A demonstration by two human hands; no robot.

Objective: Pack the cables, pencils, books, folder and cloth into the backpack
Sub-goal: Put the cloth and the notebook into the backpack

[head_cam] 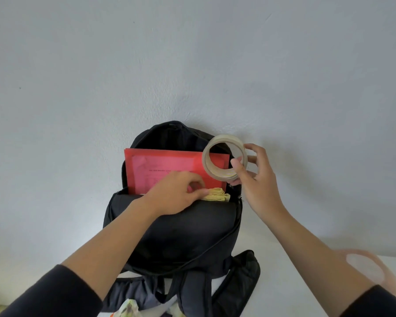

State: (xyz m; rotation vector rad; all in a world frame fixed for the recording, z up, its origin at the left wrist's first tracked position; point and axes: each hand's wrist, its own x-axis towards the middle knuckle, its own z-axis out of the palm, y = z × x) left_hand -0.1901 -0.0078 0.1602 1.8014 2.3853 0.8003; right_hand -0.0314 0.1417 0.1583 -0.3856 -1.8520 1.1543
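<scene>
Yellow cloth (pixel 217 195) sits bunched at the mouth of the backpack (pixel 183 229), where your left hand (pixel 176 195) pinches it with curled fingers. Your right hand (pixel 258 179) grips a roll of tape (pixel 220 176) just above the backpack's opening, fingers curled round the ring. A red folder (pixel 169 161) stands inside the backpack (lower half hidden, print too blurred to read).

A plain indoor room: bare pale wall (pixel 78 65) behind a white tabletop (pixel 284 284); home or office cannot be told
</scene>
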